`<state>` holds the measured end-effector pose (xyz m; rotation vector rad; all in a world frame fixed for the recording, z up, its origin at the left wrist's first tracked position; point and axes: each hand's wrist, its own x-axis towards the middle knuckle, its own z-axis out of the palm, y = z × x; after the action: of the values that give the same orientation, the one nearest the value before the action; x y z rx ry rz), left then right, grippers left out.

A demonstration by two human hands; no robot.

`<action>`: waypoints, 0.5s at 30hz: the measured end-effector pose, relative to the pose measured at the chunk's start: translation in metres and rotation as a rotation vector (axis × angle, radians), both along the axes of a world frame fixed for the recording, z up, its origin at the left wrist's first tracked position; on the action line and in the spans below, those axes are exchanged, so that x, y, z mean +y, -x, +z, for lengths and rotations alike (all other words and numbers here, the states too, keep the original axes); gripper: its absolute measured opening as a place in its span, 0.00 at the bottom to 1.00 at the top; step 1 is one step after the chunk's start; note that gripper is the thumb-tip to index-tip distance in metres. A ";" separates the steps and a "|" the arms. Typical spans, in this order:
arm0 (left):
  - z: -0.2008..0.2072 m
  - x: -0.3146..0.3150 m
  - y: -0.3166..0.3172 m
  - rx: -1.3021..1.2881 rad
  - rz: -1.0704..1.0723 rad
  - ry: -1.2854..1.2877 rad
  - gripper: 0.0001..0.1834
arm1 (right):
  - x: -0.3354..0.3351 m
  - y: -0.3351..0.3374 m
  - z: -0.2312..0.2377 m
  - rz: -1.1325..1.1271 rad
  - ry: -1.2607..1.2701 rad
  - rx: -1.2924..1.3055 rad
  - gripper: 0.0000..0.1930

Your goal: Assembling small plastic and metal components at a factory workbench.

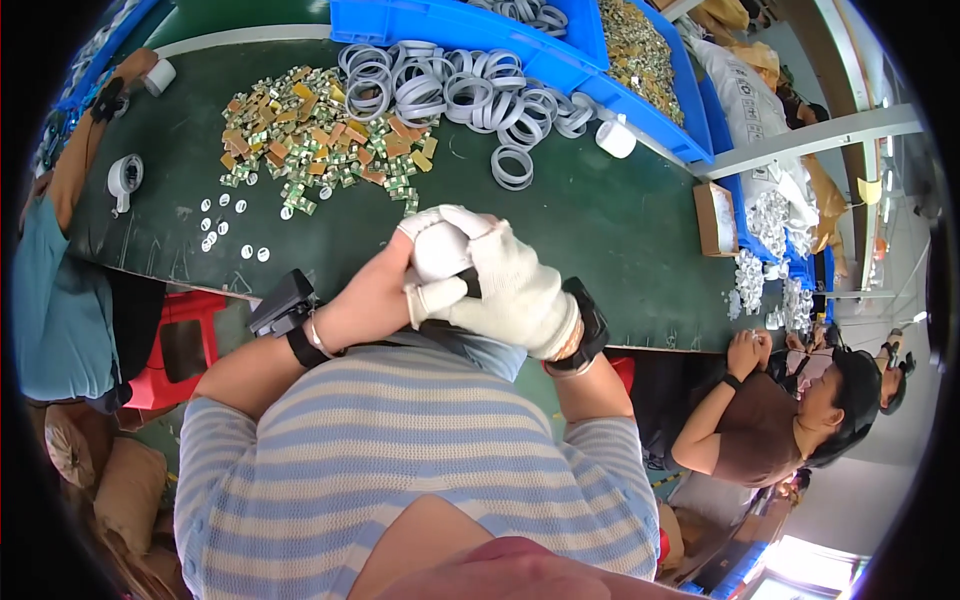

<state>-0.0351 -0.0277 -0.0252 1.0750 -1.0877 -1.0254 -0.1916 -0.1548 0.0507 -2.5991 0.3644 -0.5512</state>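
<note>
A white, round, smooth plastic part (440, 252) sits between my two hands, close in front of my body at the table's near edge. My left hand (375, 290), mostly bare with white coverings at the fingertips, is closed round its left side. My right hand (525, 295), in a white knit glove, grips it from the right. The fingers hide much of the part's rim and underside. Just beyond my hands lies a heap of small green circuit boards and orange-yellow pieces (320, 130). Several small white discs (222, 228) are scattered to its left.
Grey rings (470, 95) are piled before a blue bin (450, 35) at the back. White round housings stand at the far left (125, 178) and back right (615, 138). A small cardboard box (716, 220) is at the right. Co-workers sit on both sides.
</note>
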 end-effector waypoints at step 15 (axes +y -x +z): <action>0.011 0.051 -0.055 0.662 0.066 -0.294 0.34 | -0.067 -0.013 -0.038 -0.366 -0.722 -0.367 0.13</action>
<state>0.0199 0.0229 -0.0145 0.8877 -0.3714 -1.3838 -0.1785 -0.2218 0.0130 -1.7081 0.7565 -0.8191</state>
